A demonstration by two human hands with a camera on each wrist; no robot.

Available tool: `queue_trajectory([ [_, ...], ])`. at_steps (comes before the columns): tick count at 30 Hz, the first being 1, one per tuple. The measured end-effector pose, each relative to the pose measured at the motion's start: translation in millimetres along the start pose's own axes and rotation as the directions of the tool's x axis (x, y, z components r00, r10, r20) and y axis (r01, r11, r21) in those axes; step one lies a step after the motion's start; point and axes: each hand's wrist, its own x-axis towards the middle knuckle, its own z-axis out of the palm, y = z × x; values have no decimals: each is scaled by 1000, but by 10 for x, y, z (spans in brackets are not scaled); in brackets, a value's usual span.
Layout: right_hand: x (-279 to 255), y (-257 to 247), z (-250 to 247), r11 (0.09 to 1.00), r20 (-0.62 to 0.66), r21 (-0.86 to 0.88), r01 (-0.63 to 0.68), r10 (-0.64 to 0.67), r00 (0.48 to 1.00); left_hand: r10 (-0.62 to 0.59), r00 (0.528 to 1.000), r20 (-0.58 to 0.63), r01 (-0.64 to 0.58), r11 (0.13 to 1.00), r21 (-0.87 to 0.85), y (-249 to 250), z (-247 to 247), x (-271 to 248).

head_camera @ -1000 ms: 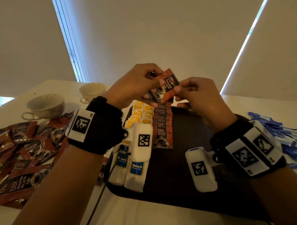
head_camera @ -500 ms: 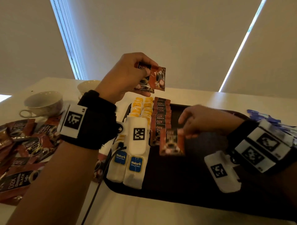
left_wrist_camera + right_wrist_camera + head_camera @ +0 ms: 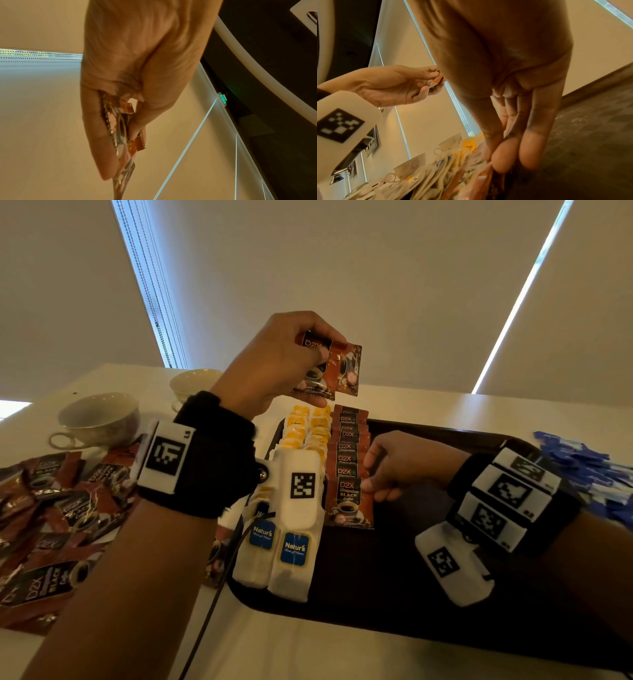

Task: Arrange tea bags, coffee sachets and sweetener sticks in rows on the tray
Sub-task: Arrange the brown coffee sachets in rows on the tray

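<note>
While my wrists fill the bottom of the head view, the nearest things on the tray (image 3: 376, 604) are two tea bags (image 3: 289, 563) with blue tags at its front left corner, heading two rows that run away from me toward yellow-tagged ones. Just right of them lies the coffee row (image 3: 347, 460), sachets overlapping like shingles. My right hand (image 3: 394, 465) is down on the tray at the row's right edge, thumb and fingertips pinching the side of the front sachet (image 3: 348, 501) — from the wrist camera the fingers (image 3: 529, 152) look nearly straight and close together, tips on the packet edge, so I judge it is being seated rather than carried.

Higher and further off, my left hand (image 3: 281, 364) hangs above the far end of the rows, fingers and thumb closed narrow on a few spare sachets (image 3: 330, 369); the left wrist view shows several serrated edges fanned in that grip, though I cannot count them. To the left on the table (image 3: 342, 655) sits a loose heap of sachets (image 3: 51, 508) with two cups (image 3: 99, 417) beyond it, and at the far right a pile of blue sticks (image 3: 589, 474) — none of those on the tray yet.

So the step in hand is building the coffee row, and it looks partly done. Next I would let go of the front sachet once it sits square, then reach up and take one packet from the left hand. That calls for peeling a single one off the fan without dragging the others, and laying it in line without nudging the tea bags beside it.
</note>
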Motion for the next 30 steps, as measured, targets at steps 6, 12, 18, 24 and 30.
queue_trajectory([
  [6, -31, 15, 11, 991, -74, -114, 76, -85, 994, -6, 1000, 9, 6, 1000, 5, -5, 17, 2],
  [12, -174, -83, 119, 888, 108, -419, 191, -160, 981, -5, 1000, 27, 5, 1000, 5, -9, 39, -4],
  [18, -92, -132, 185, 860, 137, -468, 205, -159, 978, -5, 1000, 29, 5, 1000, 17, -14, 47, -3],
  [24, -70, -150, 199, 868, 142, -450, 210, -162, 976, -5, 1000, 30, 4, 1000, 29, -26, 46, 10],
  [30, -53, -111, 185, 878, 123, -427, 217, -182, 976, 0, 999, 35, -2, 999, 45, -23, 58, 3],
])
